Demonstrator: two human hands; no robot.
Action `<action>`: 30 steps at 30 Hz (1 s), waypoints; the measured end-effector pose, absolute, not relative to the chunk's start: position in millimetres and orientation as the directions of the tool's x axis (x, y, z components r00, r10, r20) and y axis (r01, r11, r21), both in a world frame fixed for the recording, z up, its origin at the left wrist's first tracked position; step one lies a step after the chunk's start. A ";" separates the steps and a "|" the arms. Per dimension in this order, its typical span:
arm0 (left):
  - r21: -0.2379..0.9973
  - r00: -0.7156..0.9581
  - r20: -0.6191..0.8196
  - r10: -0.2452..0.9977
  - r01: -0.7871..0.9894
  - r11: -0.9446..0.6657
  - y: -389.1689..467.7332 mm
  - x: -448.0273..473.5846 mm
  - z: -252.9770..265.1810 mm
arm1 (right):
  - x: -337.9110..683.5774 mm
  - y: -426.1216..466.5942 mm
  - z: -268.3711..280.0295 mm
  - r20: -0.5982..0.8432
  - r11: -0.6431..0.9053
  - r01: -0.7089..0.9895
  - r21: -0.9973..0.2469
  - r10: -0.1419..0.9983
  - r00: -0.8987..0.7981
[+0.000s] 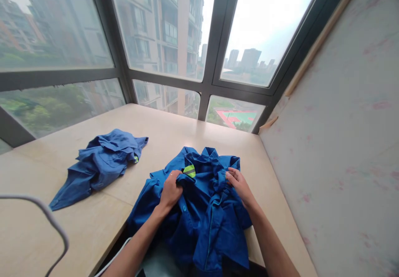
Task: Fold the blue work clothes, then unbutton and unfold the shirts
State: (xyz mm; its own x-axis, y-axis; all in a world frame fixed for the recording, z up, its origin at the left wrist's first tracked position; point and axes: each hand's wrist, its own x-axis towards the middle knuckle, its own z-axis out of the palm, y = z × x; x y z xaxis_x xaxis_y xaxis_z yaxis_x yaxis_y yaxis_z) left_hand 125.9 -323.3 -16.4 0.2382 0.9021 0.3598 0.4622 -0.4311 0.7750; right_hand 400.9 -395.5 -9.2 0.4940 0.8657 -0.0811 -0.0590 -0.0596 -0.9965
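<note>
A blue work jacket (199,210) lies rumpled across the sill's front edge, its collar toward the window and its lower part hanging down. A yellow-green reflective strip (189,171) shows near the collar. My left hand (171,189), with a ring on one finger, is closed on the jacket's left front, beside that strip. On the other side my right hand (237,181) pinches the cloth near the right shoulder, thumb and fingers together. Buttons show along the front below my left hand.
A second crumpled blue garment (102,160) lies on the pale sill (162,123) at the left. A grey-white cable (52,223) curves through the lower left. Windows with dark frames (205,90) stand behind, and a papered wall (336,144) bounds the right.
</note>
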 end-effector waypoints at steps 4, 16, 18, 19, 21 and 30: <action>0.946 -0.262 0.273 0.926 0.247 -0.209 -288.8 101.2 10.2 | 424.7 -407.7 4.8 -0.111 -0.082 -0.080 -0.993 0.870 0.481; 0.419 -0.432 0.893 0.126 0.699 -0.580 -150.5 8.9 265.1 | 440.4 -421.2 -41.0 -0.155 -0.130 -0.085 -0.988 0.784 0.601; 0.261 -0.232 0.965 0.122 0.804 -0.535 -148.6 0.6 292.4 | 442.0 -421.9 -45.1 -0.144 -0.148 -0.043 -0.988 0.784 0.603; 0.185 -0.125 0.981 0.150 0.842 -0.506 -149.1 -2.2 300.1 | 442.8 -421.6 -48.2 -0.135 -0.164 -0.008 -0.986 0.782 0.608; 0.053 0.079 0.959 0.272 0.894 -0.445 -150.2 -6.8 304.0 | 444.3 -420.4 -54.8 -0.119 -0.202 0.072 -0.977 0.790 0.601; -0.080 0.125 0.079 0.989 0.990 -0.119 -144.4 -26.3 216.1 | 446.3 -424.5 -61.2 -0.128 -0.272 0.172 -0.947 0.808 0.575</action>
State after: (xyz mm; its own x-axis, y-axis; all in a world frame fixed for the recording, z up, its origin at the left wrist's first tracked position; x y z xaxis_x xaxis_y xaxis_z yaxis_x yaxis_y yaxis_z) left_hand -26.3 -144.4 216.1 0.1250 0.9890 0.0788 0.9897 -0.1187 -0.0803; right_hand 446.3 -424.5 -61.2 0.5751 0.8081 -0.1275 0.1722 -0.2720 -0.9468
